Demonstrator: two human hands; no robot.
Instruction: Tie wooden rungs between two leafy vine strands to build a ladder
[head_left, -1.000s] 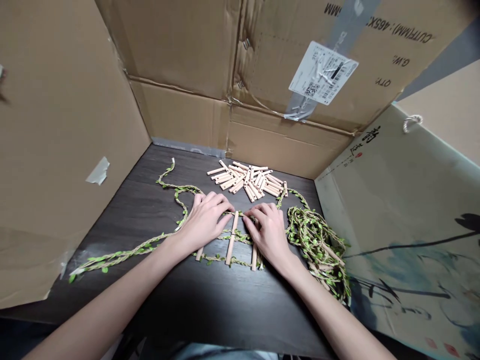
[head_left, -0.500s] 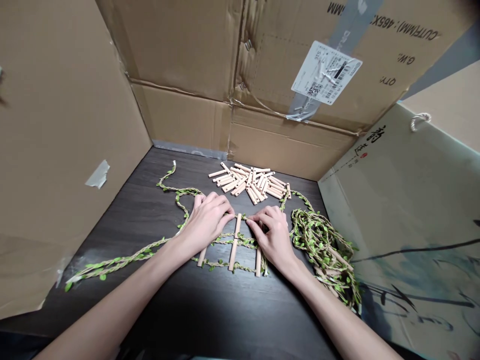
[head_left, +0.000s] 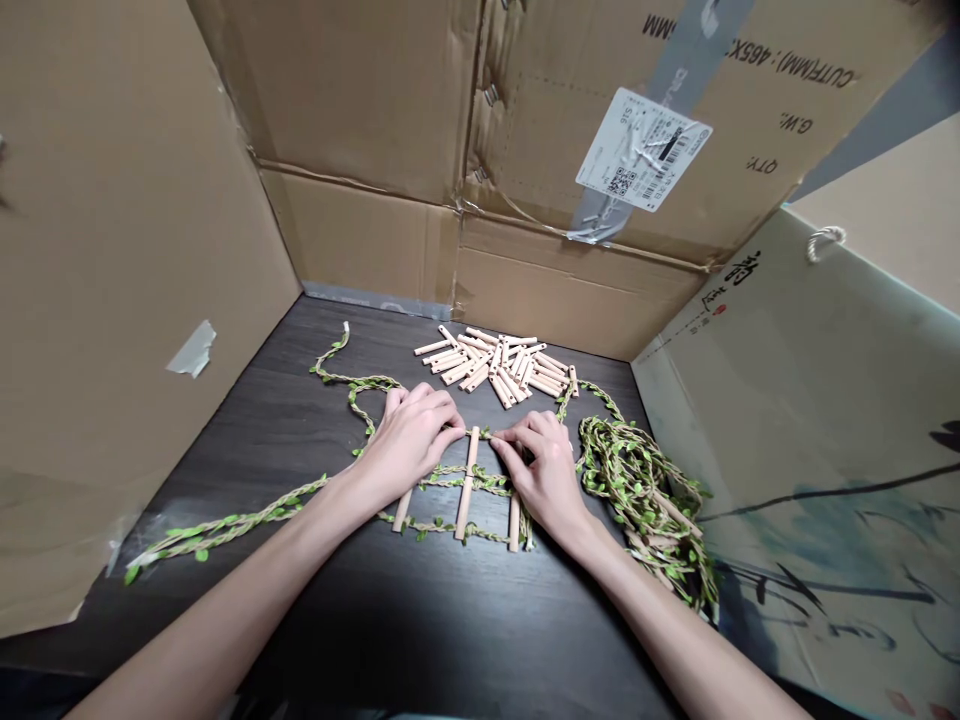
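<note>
A leafy twine rope (head_left: 486, 434) runs through the top end of a wooden rod (head_left: 468, 482) in the middle of the table. My left hand (head_left: 417, 432) pinches that rope just left of the rod, and my right hand (head_left: 541, 456) pinches it just right. More rods stand in line with it, one (head_left: 402, 510) partly under my left hand and another (head_left: 514, 522) below my right palm. Lower strands of the leafy rope cross these rods at their middle and bottom. My palms and fingers hide parts of the rope and the outer rods.
Behind my hands lies a pile of loose wooden rods (head_left: 496, 364) with holes. A tangled heap of leafy rope (head_left: 637, 490) sits at the right. Cardboard walls (head_left: 360, 230) enclose the back and left; a printed bag (head_left: 817, 430) stands at the right. Rope ends (head_left: 225, 530) trail left.
The view has shifted very slightly. Both hands keep the same pinch on the rope, and the rods between them look unchanged.
</note>
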